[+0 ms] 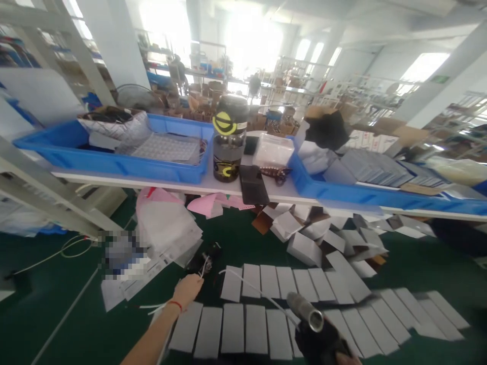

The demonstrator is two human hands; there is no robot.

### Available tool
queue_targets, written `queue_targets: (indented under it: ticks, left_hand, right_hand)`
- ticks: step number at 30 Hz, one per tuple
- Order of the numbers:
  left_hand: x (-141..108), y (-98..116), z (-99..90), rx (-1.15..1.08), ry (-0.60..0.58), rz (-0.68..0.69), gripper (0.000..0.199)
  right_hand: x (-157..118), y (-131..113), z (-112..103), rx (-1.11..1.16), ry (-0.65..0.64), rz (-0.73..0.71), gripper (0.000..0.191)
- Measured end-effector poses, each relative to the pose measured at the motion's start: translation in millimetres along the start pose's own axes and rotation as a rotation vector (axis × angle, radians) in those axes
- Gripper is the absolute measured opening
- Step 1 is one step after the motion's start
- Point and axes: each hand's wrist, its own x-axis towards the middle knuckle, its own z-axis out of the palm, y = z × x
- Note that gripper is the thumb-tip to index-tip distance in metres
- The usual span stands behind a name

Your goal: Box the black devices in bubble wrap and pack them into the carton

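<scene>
My left hand [189, 290], with a red string at its wrist, reaches forward over the mat. Its fingers are closed on a thin white cable [203, 267] beside a small dark object [207, 257], blurred and hard to name. Only a bit of my right hand [348, 359] shows at the bottom edge, behind a black tool with a silver metal tube [304, 310] that it appears to hold. A white cord [262, 293] runs towards that tool. Rows of white boxes [234, 329] lie under and between the hands.
A white shelf [279, 192] crosses ahead, bearing blue trays [163, 170], a dark bottle [228, 147] and a black phone-like slab [253, 185]. Below are piled white cartons [304, 248] and stacked papers [167, 233] with pink sheets. A post [61, 167] stands left.
</scene>
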Motion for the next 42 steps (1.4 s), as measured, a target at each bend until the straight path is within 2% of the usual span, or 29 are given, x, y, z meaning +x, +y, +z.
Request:
queue_targets:
  ticks: [3, 5, 7, 9, 11, 13, 15, 18, 20, 23, 26, 28, 30, 33, 36, 39, 42]
  left_hand:
    - [-22, 16, 5.2, 0.038, 0.04, -0.025, 0.03]
    - [-41, 33, 1.6, 0.049, 0.141, -0.021, 0.028]
    - [-64, 62, -4.1, -0.049, 0.297, 0.074, 0.035]
    - [-92, 101, -8.5, -0.242, 0.393, 0.289, 0.046]
    - [-119, 148, -9.9, -0.37, 0.314, 0.545, 0.068]
    - [-138, 196, -8.0, -0.387, 0.203, 0.716, 0.091]
    - [-147, 236, -4.1, -0.401, 0.161, 0.761, 0.097]
    - [-148, 273, 1.7, -0.557, 0.272, 0.685, 0.077]
    - [-148, 285, 4.4, -0.747, 0.339, 0.621, 0.069]
    - [-155, 298, 7.8, -1.005, 0.353, 0.527, 0.073]
    - [-167, 318, 9.8, -1.149, 0.393, 0.433, 0.075]
    - [-176, 335, 8.1, -1.258, 0.402, 0.362, 0.077]
    - [-185, 351, 2.9, -1.388, 0.387, 0.288, 0.079]
    - [-196, 368, -9.3, -1.511, 0.351, 0.216, 0.078]
    - [-198, 376, -18.8, -1.502, 0.29, 0.208, 0.068]
    - [-195, 379, -20.4, -1.522, 0.22, 0.222, 0.064]
    - [-191, 380, -18.2, -1.528, 0.2, 0.2, 0.063]
  right_hand:
    - [3, -11, -6, 0.207, -0.017, 0.016, 0.07]
    - [8, -19, -6, 0.263, -0.045, 0.065, 0.057]
    - [17, -24, -7, 0.207, -0.085, 0.113, 0.05]
    - [28, -26, -11, 0.116, -0.152, 0.153, 0.05]
    - [38, -27, -19, 0.005, -0.226, 0.162, 0.051]
    - [46, -29, -27, -0.094, -0.276, 0.15, 0.051]
    - [50, -36, -37, -0.14, -0.32, 0.107, 0.053]
    - [52, -51, -56, -0.083, -0.424, -0.005, 0.059]
    - [53, -61, -72, 0.04, -0.482, -0.045, 0.061]
    - [54, -68, -99, 0.192, -0.492, -0.087, 0.055]
    - [55, -64, -122, 0.139, -0.526, -0.285, 0.05]
    - [53, -57, -130, 0.056, -0.574, -0.41, 0.066]
    - [49, -50, -132, -0.04, -0.554, -0.46, 0.076]
    - [38, -44, -124, -0.034, -0.473, -0.419, 0.066]
    - [25, -47, -116, 0.18, -0.464, -0.287, 0.055]
    - [11, -57, -114, 0.259, -0.393, -0.141, 0.056]
    - [2, -67, -114, 0.275, -0.323, -0.07, 0.061]
